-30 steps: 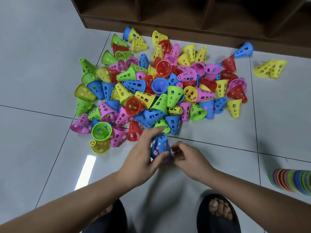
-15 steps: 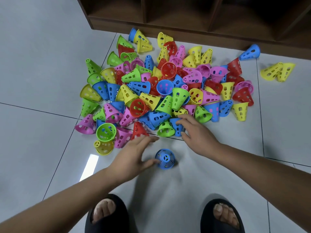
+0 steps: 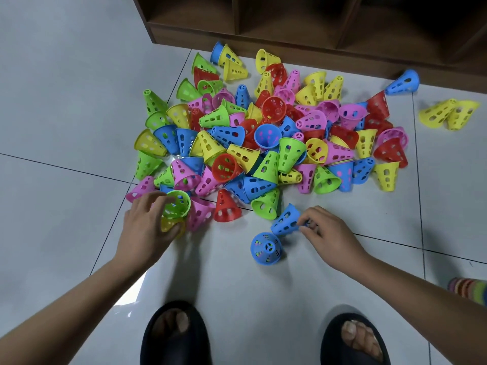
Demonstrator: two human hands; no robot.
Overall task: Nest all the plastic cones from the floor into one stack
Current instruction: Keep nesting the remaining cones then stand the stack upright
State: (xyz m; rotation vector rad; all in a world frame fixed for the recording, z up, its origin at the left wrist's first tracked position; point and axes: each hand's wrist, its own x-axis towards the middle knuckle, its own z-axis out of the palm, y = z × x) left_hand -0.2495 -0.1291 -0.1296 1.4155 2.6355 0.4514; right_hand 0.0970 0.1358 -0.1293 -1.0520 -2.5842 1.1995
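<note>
Pinching a blue cone (image 3: pixel 286 221) at the pile's (image 3: pixel 263 143) 5 o'clock, right hand (image 3: pixel 329 233); left hand (image 3: pixel 150 225) curls round a green cone (image 3: pixel 179 204) at 7. Looks like light, stiff plastic, I'd grab rims.

Glossy perforated plastic cones (image 3: pixel 266 133), shiny smooth floor tiles (image 3: pixel 66 75), matt wood shelf unit (image 3: pixel 290 35).

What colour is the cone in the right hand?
Blue; the cone in the right hand shows in head view.

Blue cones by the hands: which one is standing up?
The nearer blue cone stands tip-up, alone, untouched. The other blue cone lies on its side, pinched by the right hand.
</note>
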